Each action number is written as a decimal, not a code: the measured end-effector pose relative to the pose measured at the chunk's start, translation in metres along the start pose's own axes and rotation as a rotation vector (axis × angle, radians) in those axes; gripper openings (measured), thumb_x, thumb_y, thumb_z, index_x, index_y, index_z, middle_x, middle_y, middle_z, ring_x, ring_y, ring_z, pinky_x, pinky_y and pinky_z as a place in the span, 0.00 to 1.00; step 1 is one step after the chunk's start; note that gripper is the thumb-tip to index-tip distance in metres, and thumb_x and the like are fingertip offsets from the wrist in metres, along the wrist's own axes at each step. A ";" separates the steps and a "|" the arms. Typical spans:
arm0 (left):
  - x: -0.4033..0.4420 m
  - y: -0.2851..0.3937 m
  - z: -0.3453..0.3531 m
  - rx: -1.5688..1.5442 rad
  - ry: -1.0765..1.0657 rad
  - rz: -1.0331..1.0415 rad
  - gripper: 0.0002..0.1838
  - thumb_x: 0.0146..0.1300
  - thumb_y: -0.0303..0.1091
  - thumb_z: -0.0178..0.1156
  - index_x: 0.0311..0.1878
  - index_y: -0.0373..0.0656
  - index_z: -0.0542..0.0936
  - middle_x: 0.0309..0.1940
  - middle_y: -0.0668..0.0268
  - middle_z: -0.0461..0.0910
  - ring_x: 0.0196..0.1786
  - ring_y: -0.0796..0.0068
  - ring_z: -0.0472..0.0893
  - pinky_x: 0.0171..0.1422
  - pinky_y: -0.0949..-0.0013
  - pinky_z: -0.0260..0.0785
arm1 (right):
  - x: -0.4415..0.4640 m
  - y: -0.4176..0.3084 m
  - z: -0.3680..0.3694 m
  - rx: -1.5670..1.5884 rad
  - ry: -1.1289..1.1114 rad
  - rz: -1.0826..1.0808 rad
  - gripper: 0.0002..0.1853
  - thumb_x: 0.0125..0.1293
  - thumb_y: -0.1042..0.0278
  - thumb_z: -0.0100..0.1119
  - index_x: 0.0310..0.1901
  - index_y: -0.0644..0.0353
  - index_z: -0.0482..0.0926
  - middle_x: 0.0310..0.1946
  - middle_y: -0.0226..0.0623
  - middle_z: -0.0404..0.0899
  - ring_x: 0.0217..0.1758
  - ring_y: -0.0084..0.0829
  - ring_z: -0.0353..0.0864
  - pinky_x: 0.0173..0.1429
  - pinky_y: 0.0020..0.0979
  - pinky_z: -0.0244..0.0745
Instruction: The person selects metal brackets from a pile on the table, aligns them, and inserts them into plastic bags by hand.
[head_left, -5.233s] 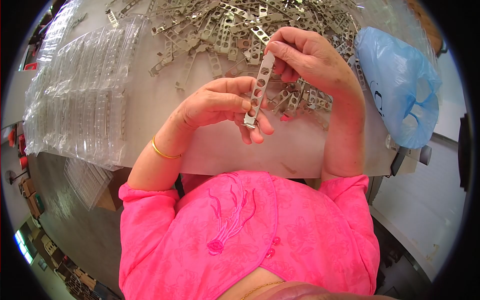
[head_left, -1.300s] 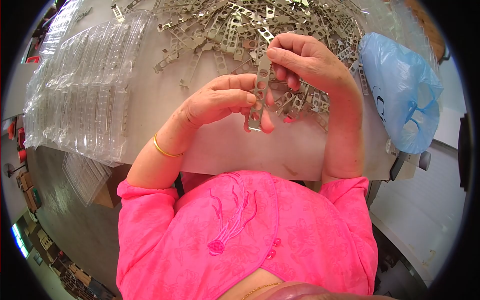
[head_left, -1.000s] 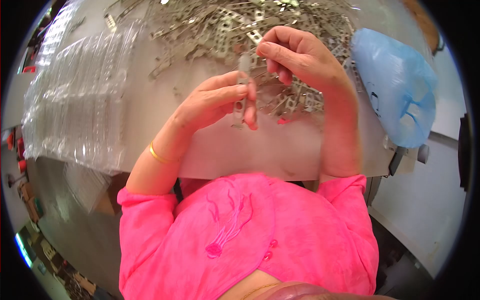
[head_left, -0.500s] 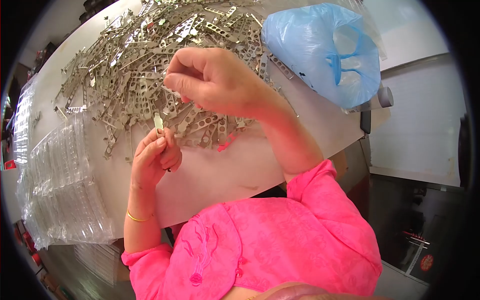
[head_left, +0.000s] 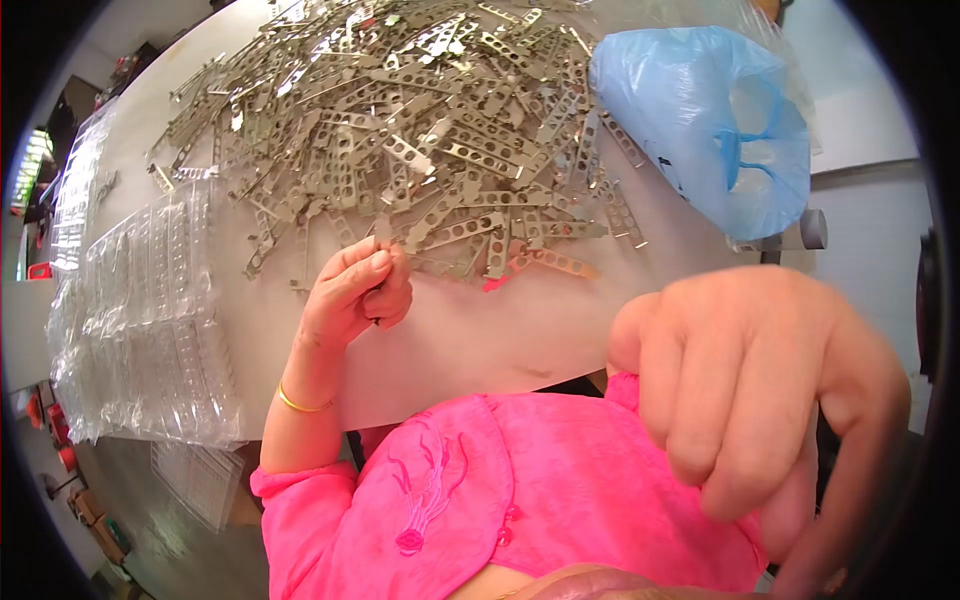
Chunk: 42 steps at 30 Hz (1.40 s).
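Parting hands: the right hand (head_left: 745, 380) has left the heap (head_left: 400, 130), the left hand (head_left: 360, 292) keeps its metal strip (head_left: 383, 230)

The left hand's fingers are pinched together on the metal strip, thumb pressed in with them; a pale, blurred end pokes up past the fingertips, and most of the rest is hidden in the grip. Half a second ago the right hand was over the heap; now it looms large, close to the camera and in front of the right side of the pink top (head_left: 450, 490). Its fingers curl inward side by side, but whether they hold anything cannot be told, since mostly the back of the hand shows. With the hands well apart, the two-handed handling seems broken off for the moment, leaving the strip to the left alone.

Farther up the left arm sits a gold bangle (head_left: 302, 408). Just beyond the left hand spreads the heap of perforated metal pieces, a small red piece (head_left: 495, 284) at its near edge, all on a pale table (head_left: 470, 350). Out to the left lie clear plastic trays (head_left: 150, 330); to the right of the heap, beside its outer pieces, rests a blue plastic bag (head_left: 690, 120)
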<state>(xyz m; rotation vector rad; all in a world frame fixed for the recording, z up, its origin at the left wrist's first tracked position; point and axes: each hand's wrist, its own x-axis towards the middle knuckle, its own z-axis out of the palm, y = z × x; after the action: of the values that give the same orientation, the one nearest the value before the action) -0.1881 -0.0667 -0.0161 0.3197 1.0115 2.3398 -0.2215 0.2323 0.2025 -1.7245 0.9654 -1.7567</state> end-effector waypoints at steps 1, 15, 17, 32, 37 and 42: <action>0.000 0.000 -0.001 -0.009 -0.011 -0.007 0.17 0.80 0.41 0.47 0.34 0.41 0.70 0.17 0.76 0.59 0.18 0.84 0.57 0.23 0.73 0.57 | -0.006 0.013 0.003 0.002 0.003 -0.007 0.07 0.63 0.68 0.72 0.33 0.61 0.83 0.24 0.34 0.79 0.18 0.23 0.74 0.18 0.25 0.55; -0.002 0.005 -0.001 0.002 -0.020 -0.037 0.17 0.79 0.42 0.49 0.34 0.41 0.70 0.18 0.76 0.60 0.19 0.83 0.58 0.24 0.73 0.56 | 0.013 0.012 0.021 -0.028 0.055 -0.028 0.04 0.66 0.67 0.67 0.41 0.46 0.83 0.23 0.27 0.75 0.15 0.17 0.66 0.16 0.20 0.53; -0.002 0.005 -0.002 0.000 -0.015 -0.037 0.17 0.79 0.42 0.49 0.34 0.41 0.70 0.18 0.75 0.60 0.19 0.82 0.58 0.24 0.73 0.56 | 0.023 0.015 0.022 -0.033 0.059 -0.031 0.05 0.67 0.67 0.67 0.43 0.44 0.83 0.23 0.26 0.75 0.15 0.16 0.65 0.16 0.20 0.52; -0.005 0.003 -0.003 -0.027 -0.005 -0.063 0.14 0.79 0.41 0.51 0.37 0.41 0.71 0.18 0.76 0.60 0.19 0.83 0.57 0.24 0.73 0.54 | 0.027 0.054 0.018 0.108 0.088 0.047 0.04 0.66 0.75 0.65 0.38 0.67 0.84 0.25 0.41 0.80 0.17 0.25 0.75 0.18 0.22 0.59; -0.005 0.003 -0.001 -0.010 0.011 -0.061 0.14 0.79 0.41 0.51 0.37 0.42 0.71 0.18 0.76 0.60 0.19 0.84 0.57 0.24 0.74 0.52 | 0.017 0.079 0.039 0.120 0.145 -0.016 0.09 0.70 0.76 0.57 0.45 0.71 0.83 0.29 0.43 0.80 0.18 0.26 0.75 0.18 0.23 0.66; -0.005 0.004 -0.002 -0.018 0.004 -0.077 0.15 0.79 0.42 0.51 0.37 0.43 0.71 0.17 0.77 0.60 0.19 0.84 0.57 0.24 0.74 0.52 | 0.023 0.088 0.041 0.155 0.006 -0.042 0.10 0.70 0.75 0.55 0.48 0.70 0.82 0.29 0.40 0.77 0.18 0.25 0.73 0.18 0.24 0.66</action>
<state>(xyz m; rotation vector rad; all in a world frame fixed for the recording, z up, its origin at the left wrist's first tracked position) -0.1867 -0.0730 -0.0145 0.2642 0.9875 2.2799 -0.1946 0.1534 0.1480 -1.6534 0.7786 -1.8130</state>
